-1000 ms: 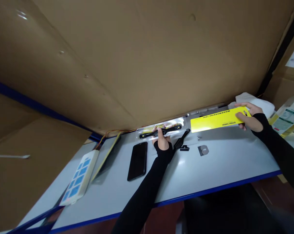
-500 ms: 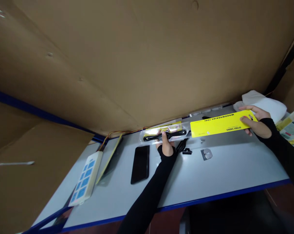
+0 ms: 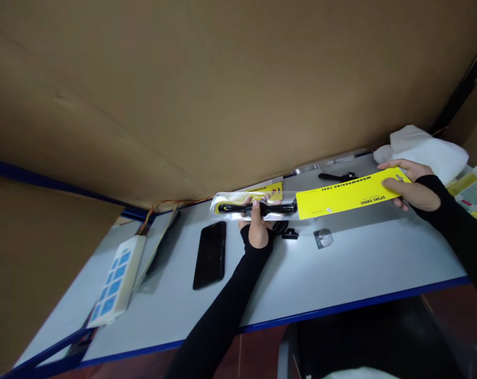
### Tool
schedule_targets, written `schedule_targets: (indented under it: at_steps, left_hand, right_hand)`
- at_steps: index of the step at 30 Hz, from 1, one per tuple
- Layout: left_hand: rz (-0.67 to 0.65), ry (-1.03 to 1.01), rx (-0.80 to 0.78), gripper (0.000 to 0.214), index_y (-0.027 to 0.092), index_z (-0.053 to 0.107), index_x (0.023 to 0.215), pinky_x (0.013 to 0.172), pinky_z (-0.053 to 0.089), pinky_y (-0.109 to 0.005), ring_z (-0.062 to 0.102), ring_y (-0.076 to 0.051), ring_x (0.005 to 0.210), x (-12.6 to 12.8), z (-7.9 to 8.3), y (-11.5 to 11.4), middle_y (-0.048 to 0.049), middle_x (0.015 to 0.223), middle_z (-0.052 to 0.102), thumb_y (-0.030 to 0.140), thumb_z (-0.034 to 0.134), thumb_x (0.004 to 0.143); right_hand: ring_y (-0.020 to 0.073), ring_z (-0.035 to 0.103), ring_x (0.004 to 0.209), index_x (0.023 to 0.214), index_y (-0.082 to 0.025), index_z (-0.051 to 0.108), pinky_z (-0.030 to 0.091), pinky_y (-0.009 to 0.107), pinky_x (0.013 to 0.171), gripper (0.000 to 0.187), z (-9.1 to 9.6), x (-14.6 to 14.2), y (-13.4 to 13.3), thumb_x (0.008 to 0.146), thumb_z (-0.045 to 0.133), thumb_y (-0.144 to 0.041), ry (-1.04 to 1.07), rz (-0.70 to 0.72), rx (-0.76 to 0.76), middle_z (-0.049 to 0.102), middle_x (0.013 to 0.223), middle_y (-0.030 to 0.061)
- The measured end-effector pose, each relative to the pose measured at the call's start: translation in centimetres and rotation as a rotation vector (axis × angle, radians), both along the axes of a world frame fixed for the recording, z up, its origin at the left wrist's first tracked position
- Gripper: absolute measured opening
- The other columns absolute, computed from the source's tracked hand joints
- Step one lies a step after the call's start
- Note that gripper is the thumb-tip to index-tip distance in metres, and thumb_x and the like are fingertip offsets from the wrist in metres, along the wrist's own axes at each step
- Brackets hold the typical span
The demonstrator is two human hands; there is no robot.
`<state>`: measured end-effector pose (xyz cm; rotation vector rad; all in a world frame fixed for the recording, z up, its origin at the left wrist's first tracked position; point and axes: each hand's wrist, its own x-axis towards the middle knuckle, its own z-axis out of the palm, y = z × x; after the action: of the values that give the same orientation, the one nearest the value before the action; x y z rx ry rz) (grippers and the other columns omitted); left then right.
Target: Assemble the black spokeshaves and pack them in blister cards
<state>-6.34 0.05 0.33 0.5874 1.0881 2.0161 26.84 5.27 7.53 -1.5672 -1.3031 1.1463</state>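
Two hands (image 3: 257, 231) (image 3: 420, 190), one tray (image 3: 274, 202), perhaps two cards (image 3: 337, 197) (image 3: 277, 190)

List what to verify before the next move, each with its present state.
1. Left hand has a grip on the blister pack: ok.
2. Black spokeshave lies along the pack, under the thumb: ok.
3. Right hand has a grip on the yellow card: ok, at its hole end.
4. Card lettering upright from this view: not ok, upside down.
5. Card's far end inside the pack: cannot tell.
6. Smartphone apart from both hands: ok.
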Motion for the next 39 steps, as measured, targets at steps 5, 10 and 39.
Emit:
schedule_targets:
  at_steps: [5, 10, 39]
  left_hand:
    - [-0.022, -0.007, -0.023, 0.055, 0.025, 0.051, 0.110, 0.094, 0.061, -0.047, 0.078, -0.030, 0.105, 1.1, 0.1, -0.5, -0.0045, 0.095, 0.078, 0.045, 0.090, 0.077]
    - [-0.003, -0.030, 0.014, 0.050, 0.024, 0.051, 0.105, 0.096, 0.061, -0.043, 0.079, -0.026, 0.100, 1.3, 0.4, -0.6, -0.0035, 0.094, 0.077, 0.039, 0.090, 0.077]
    - [0.001, -0.008, -0.061, 0.048, 0.025, 0.056, 0.112, 0.090, 0.065, -0.044, 0.077, -0.029, 0.113, 0.4, 1.0, -1.0, -0.0052, 0.116, 0.077, 0.028, 0.086, 0.075]
  right_hand:
    - [0.0096, 0.050, 0.031, 0.130, -0.019, 0.062, 0.035, 0.020, 0.027, 0.051, -0.8, -1.2, -0.8, 0.082, 0.077, -0.021, 0.035, 0.070, 0.026, 0.071, 0.070, 0.0027]
    - [0.0093, 0.050, 0.032, 0.133, -0.018, 0.062, 0.035, 0.021, 0.028, 0.051, -0.6, -1.3, -1.0, 0.084, 0.075, -0.018, 0.048, 0.070, 0.045, 0.071, 0.072, 0.0028]
    - [0.0089, 0.047, 0.030, 0.126, -0.016, 0.064, 0.033, 0.019, 0.026, 0.047, 0.7, -0.8, -1.8, 0.080, 0.072, -0.012, -0.051, -0.011, 0.098, 0.068, 0.064, 0.0019]
